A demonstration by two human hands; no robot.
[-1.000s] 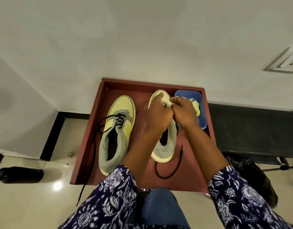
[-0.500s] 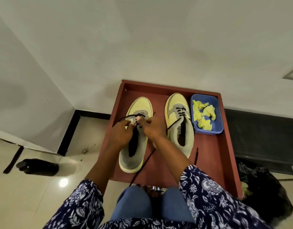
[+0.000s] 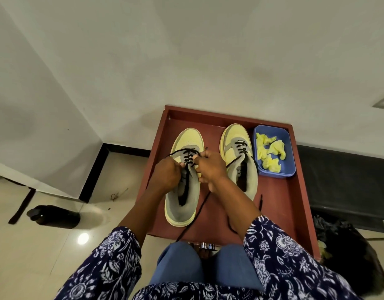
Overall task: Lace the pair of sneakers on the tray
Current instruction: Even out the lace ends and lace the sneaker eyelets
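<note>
While both sneakers lie lengthwise with toes toward the tray's (image 3: 299, 204) far edge, the left sneaker (image 3: 182, 204) sits mid-tray and the right sneaker (image 3: 240, 169) beside a blue tub (image 3: 273, 172) in the far right corner. The left hand (image 3: 166, 176) and right hand (image 3: 210, 169) each pinch the left sneaker's black lace (image 3: 187, 158).

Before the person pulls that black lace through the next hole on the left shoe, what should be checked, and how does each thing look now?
1. Both hands, left hand and right hand, on the black shoelace: ok.
2. Left yellow-and-grey sneaker flat on the red-brown wooden tray: ok.
3. Lace tip found: cannot tell, fingers hide it.
4. Loose lace tail free of snags: ok.
5. Right yellow-and-grey sneaker fully laced: not ok.
</note>
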